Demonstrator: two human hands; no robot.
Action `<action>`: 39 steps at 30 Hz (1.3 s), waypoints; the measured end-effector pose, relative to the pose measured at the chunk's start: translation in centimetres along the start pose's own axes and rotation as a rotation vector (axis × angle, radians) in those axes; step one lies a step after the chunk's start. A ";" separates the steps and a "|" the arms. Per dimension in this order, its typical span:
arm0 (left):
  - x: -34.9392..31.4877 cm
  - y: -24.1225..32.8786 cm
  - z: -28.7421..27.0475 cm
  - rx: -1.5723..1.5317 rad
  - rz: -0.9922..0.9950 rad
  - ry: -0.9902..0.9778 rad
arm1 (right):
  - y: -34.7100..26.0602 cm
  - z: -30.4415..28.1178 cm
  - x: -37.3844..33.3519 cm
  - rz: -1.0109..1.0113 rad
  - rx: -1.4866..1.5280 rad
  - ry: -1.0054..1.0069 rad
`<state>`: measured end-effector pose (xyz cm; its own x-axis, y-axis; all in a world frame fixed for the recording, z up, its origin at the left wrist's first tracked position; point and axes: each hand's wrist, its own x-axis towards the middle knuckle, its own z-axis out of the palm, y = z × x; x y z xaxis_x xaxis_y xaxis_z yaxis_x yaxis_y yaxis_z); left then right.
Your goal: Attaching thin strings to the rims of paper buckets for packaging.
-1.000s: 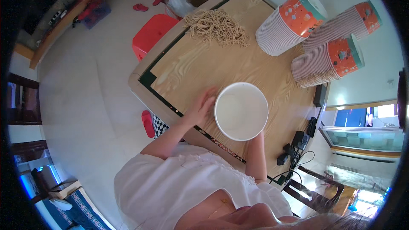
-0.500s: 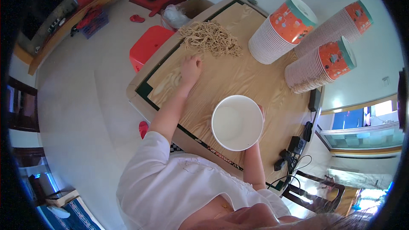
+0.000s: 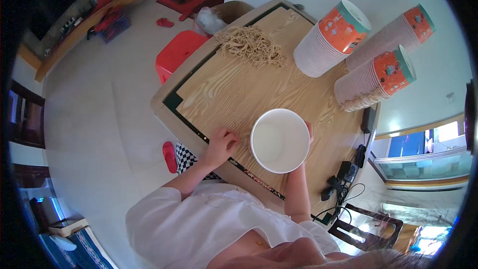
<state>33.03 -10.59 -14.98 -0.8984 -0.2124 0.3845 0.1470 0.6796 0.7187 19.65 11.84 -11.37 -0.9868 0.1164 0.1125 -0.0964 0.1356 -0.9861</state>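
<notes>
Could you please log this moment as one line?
left hand: curled, left of white paper cup | right hand: holding cup's right side | table: tangled beige strands, three cup stacks

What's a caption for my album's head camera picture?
Right hand holding a white cup, left hand beside it, tangled strings beyond.

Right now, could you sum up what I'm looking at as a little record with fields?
Left hand: left of the tub, fingers curled; whether it holds anything is unclear
Right hand: gripping the tub's right side, mostly hidden behind it
Tub: white inside, mouth toward the camera
Pile: tangled tan strands on the wooden tabletop
Stacks: three, of orange-and-green tubs
Beside table: red stool
</notes>
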 end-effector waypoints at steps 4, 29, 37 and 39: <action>-1.4 0.3 -1.3 -0.156 -0.137 0.055 | 0.4 -0.2 0.0 0.048 0.061 0.001; -3.7 -0.3 -1.6 0.099 0.188 0.131 | 3.3 -0.4 0.1 0.152 0.490 -0.103; -3.8 -0.3 -1.7 0.135 0.181 0.130 | 4.8 -0.7 0.8 0.183 0.507 -0.091; -3.7 -0.3 -1.5 0.130 0.162 0.133 | 5.1 -1.0 1.0 0.188 0.512 -0.091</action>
<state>36.89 -11.10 -15.77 -0.8036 -0.1785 0.5678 0.2220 0.7952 0.5642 18.30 13.64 -16.20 -0.9982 0.0040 -0.0602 0.0542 -0.3782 -0.9241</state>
